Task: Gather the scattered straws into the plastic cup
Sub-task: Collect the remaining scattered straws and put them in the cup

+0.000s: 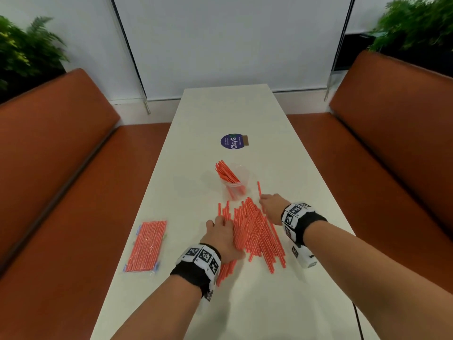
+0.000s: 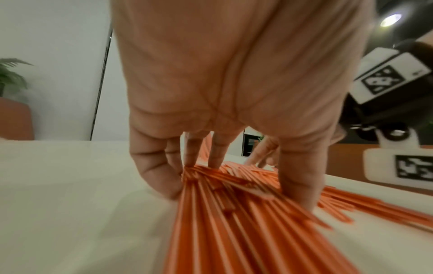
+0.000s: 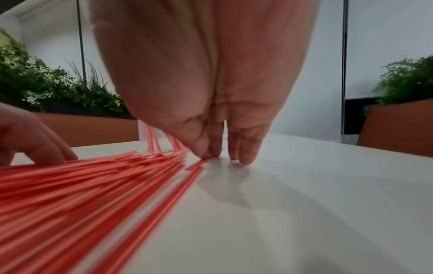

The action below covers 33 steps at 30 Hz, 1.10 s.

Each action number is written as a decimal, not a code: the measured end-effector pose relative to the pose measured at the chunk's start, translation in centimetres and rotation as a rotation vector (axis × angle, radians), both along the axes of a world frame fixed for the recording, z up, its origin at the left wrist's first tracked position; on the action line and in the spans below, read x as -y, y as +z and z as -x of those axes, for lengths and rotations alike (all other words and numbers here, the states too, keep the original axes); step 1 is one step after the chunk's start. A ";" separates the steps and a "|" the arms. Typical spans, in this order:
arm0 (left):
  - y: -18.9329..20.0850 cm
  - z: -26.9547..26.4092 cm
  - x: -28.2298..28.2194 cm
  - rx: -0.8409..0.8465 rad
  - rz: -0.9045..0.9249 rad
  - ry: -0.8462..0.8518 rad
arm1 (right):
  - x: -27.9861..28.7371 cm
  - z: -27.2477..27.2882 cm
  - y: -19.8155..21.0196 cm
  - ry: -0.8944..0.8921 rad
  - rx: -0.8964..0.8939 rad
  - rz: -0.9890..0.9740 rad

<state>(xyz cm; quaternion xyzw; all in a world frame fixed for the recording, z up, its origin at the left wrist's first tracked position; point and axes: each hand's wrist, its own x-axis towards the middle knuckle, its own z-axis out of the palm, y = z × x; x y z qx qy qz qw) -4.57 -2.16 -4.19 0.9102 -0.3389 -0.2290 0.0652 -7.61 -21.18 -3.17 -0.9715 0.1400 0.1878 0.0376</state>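
Note:
Loose red straws (image 1: 256,229) lie in a heap on the white table (image 1: 245,303). Beyond the heap stands the clear plastic cup (image 1: 241,175) with several straws leaning in it. My left hand (image 1: 221,225) arches over the heap's left side. In the left wrist view, this left hand (image 2: 234,185) has curled fingers on one side and the thumb on the other, closing round a bundle of straws (image 2: 229,222). My right hand (image 1: 263,200) is at the heap's far right corner. Its straight fingers (image 3: 246,153) touch the table beside the straw ends (image 3: 194,166). One stray straw (image 1: 259,188) lies just past them.
A sealed clear packet of straws (image 1: 145,246) lies near the table's left edge. A round purple sticker (image 1: 231,141) is on the table beyond the cup. Orange benches (image 1: 61,192) run along both sides, with plants behind them.

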 end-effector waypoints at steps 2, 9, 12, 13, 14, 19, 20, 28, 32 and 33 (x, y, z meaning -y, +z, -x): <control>0.0 -0.4 -0.1 -0.003 0.002 0.025 | 0.7 0.6 0.0 -0.030 -0.012 -0.003; -0.2 -0.6 0.6 0.041 0.061 0.073 | -0.6 3.7 0.6 -0.005 -0.047 0.049; 0.0 0.0 1.5 0.003 0.108 0.071 | -1.5 3.9 0.7 -0.020 0.047 -0.046; 0.0 0.1 1.7 -0.017 0.120 0.077 | -1.5 3.9 0.9 -0.054 0.088 -0.110; 0.1 0.1 1.8 -0.034 0.134 0.092 | -1.3 4.0 1.2 -0.098 0.124 -0.162; 0.5 -0.8 1.4 -0.067 0.106 0.320 | -1.2 5.7 2.4 -0.188 0.004 -0.082; 0.5 -0.9 1.4 -0.069 0.060 0.353 | -1.5 6.2 2.2 -0.179 -0.082 -0.078; 0.3 -0.3 3.0 -0.027 -0.095 0.316 | -1.2 5.4 0.6 -0.243 -0.044 0.003; 0.1 -0.9 3.2 -0.040 -0.082 0.318 | 0.0 4.3 1.8 -0.303 -0.052 0.024; 0.1 -1.0 3.2 -0.048 -0.070 0.322 | 0.0 3.9 1.9 -0.314 -0.037 0.021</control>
